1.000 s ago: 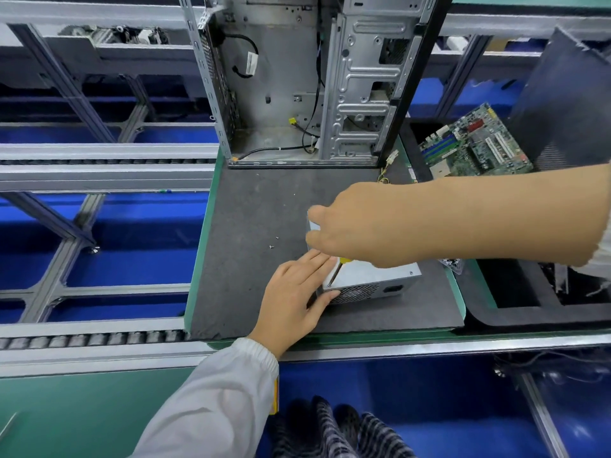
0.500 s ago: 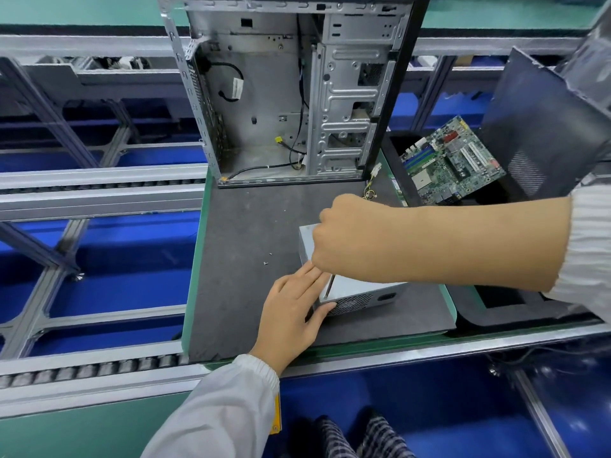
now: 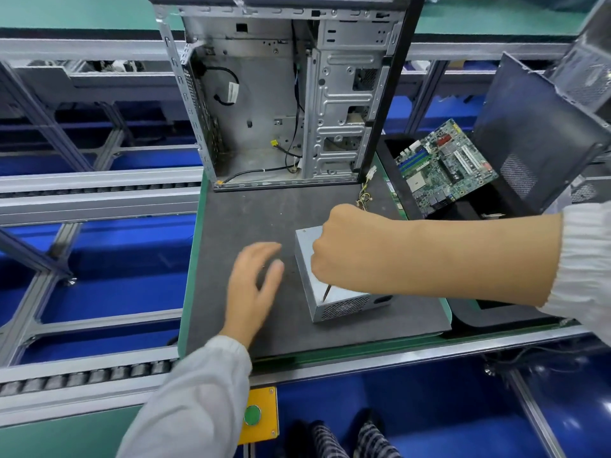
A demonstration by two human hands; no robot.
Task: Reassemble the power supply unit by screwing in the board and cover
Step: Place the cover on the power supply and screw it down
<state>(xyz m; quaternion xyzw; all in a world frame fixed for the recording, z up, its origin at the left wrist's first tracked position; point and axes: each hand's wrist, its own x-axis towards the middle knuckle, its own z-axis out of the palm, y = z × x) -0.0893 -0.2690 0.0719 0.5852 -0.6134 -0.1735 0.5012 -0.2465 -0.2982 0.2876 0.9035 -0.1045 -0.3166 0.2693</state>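
Screwdriver [image 3: 326, 291] — thin shaft — on boxy steel unit [image 3: 309, 259]

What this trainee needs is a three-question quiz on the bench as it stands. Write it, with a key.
1. True or false: the left hand rests on the power supply unit.
2. What does the right hand hold in its grip? A: a screwdriver. B: a cable. C: a loose screw.
3. Fill in: seen from the person, the motherboard lies to the ___ of the grey mat.

Key: 1 false, since the left hand is open beside the unit and clear of it. 2 A, with the tip at the unit's near top edge. 3 right.
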